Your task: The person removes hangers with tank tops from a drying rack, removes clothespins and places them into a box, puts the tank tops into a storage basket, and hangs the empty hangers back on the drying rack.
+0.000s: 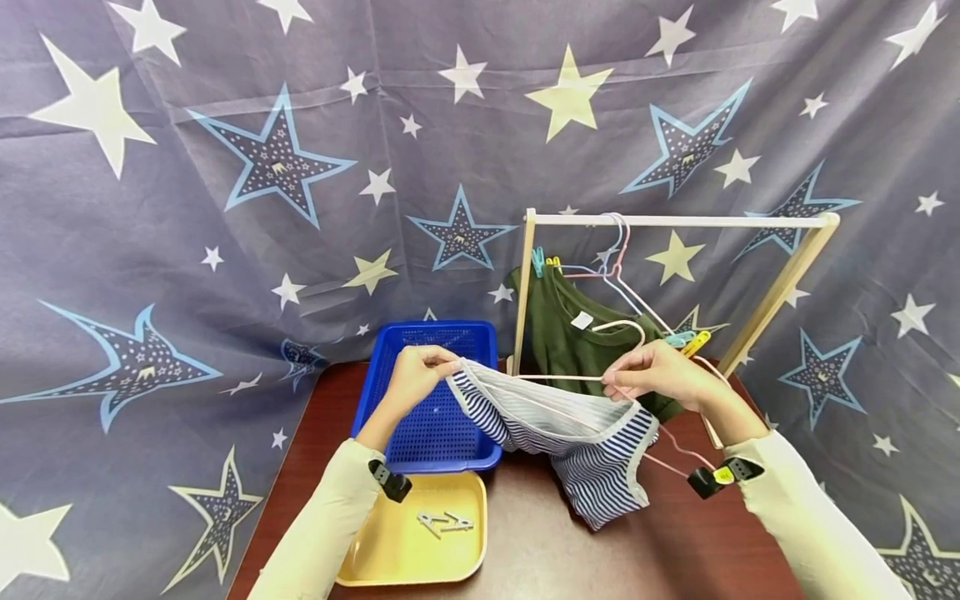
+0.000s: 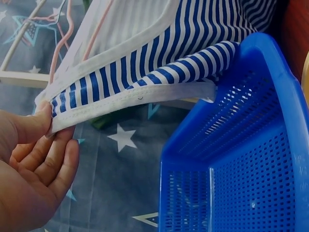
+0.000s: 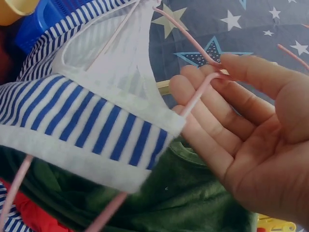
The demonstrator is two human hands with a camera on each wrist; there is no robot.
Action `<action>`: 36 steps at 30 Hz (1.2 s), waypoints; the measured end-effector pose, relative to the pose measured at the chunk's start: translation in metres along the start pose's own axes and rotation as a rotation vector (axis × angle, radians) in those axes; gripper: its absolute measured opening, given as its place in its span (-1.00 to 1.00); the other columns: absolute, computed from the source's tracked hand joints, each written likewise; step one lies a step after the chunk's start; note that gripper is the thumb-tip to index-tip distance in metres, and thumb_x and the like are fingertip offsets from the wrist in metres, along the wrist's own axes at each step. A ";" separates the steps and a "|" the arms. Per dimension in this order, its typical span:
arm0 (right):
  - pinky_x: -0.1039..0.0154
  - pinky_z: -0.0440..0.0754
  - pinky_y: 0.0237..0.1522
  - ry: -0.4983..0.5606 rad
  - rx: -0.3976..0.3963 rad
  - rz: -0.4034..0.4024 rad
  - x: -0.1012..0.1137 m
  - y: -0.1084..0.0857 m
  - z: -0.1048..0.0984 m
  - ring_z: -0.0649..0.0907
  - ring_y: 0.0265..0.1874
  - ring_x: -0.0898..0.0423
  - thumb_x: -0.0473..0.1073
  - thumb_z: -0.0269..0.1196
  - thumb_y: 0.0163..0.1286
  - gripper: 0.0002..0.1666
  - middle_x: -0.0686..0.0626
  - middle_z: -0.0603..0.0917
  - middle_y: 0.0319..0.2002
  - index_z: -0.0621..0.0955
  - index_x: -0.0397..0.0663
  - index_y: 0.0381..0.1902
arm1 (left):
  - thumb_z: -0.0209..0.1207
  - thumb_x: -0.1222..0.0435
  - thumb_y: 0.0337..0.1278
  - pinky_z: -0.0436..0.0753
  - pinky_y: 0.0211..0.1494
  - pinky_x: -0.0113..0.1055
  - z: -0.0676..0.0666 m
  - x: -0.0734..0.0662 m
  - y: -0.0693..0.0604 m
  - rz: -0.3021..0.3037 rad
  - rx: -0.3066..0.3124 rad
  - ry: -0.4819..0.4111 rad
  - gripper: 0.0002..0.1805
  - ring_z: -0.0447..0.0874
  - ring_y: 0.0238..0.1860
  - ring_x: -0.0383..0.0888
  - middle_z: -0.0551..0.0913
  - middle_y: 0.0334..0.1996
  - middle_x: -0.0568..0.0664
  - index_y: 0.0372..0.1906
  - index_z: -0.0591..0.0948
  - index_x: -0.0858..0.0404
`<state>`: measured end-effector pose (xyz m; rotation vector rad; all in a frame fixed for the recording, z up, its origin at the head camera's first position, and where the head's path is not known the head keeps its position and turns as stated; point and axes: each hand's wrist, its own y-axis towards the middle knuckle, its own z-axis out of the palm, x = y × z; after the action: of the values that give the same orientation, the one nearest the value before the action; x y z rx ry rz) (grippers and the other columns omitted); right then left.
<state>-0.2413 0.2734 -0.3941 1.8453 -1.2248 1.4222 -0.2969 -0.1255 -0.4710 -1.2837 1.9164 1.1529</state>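
A blue-and-white striped garment (image 1: 600,475) with white trim hangs between the two hands. My left hand (image 1: 422,379) pinches one shoulder end of it; in the left wrist view thumb and fingers of the hand (image 2: 41,164) hold the white-edged corner (image 2: 87,96). A pink hanger (image 1: 558,377) runs partly inside the garment. My right hand (image 1: 656,375) pinches this hanger near its hook; in the right wrist view the hand (image 3: 241,121) has the pink wire (image 3: 195,99) between thumb and fingers, beside the other striped shoulder (image 3: 111,130).
A blue basket (image 1: 498,454) stands behind a yellow tray (image 1: 420,575) holding grey clothespins (image 1: 442,523). At the back right, a rack (image 1: 675,222) carries hangers and a dark green garment (image 1: 555,333) with clips (image 1: 537,262). Another pink hanger (image 1: 667,467) shows below the right hand.
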 end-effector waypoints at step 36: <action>0.14 0.78 -0.01 0.496 -0.278 -0.227 0.002 0.024 0.028 0.84 -0.23 0.09 -0.42 0.14 0.50 -0.77 -0.09 0.84 -0.28 0.75 -0.21 -0.18 | 0.35 0.41 0.20 0.82 -0.14 -0.14 0.024 -0.026 -0.007 -0.281 0.058 -0.387 -0.77 0.74 -0.38 -0.26 0.81 -0.25 0.26 -0.11 0.73 0.52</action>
<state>-0.2490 0.2388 -0.4042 1.2934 -0.8795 1.3880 -0.2811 -0.0944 -0.4639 -1.1547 1.4293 1.0973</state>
